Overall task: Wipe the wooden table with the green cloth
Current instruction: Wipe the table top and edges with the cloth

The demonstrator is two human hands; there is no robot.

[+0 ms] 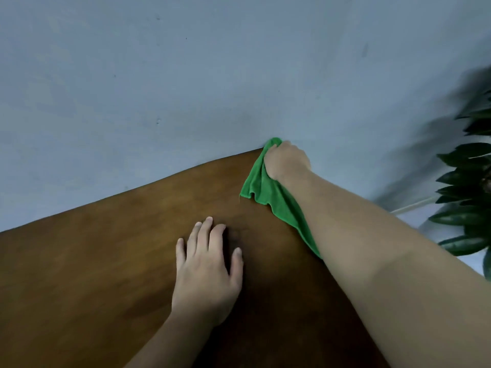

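Observation:
The brown wooden table (101, 261) fills the lower left and middle of the view, its far corner meeting the wall. My right hand (287, 160) is stretched out to that far corner and is shut on the green cloth (268, 192), which is bunched under the palm and trails back along the table's right edge beneath my forearm. My left hand (210, 264) lies flat on the tabletop nearer to me, fingers spread, holding nothing.
A grey-blue wall (186, 75) stands right behind the table. A plant with dark green leaves (467, 197) is at the right edge, past the table's right side, with pale floor below it.

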